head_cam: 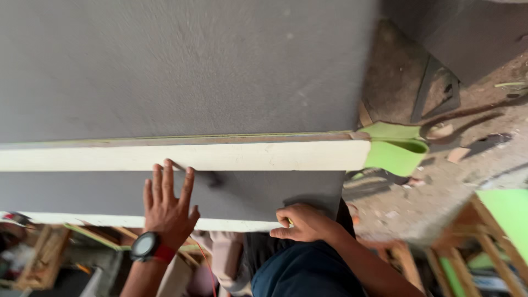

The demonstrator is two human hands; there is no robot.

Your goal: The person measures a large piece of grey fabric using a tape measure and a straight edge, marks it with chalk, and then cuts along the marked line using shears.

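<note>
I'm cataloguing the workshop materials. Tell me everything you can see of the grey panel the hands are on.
The grey panel is a flat, matte, felt-like sheet with a cream edge along its near side. It lies below a cream board. The left hand, wearing a black watch, presses flat on it; the right hand grips its near edge by the corner.

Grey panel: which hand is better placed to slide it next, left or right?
Probably left. The left hand lies flat, fingers spread, on the grey panel. The right hand only curls over its near cream edge by the corner.
</note>
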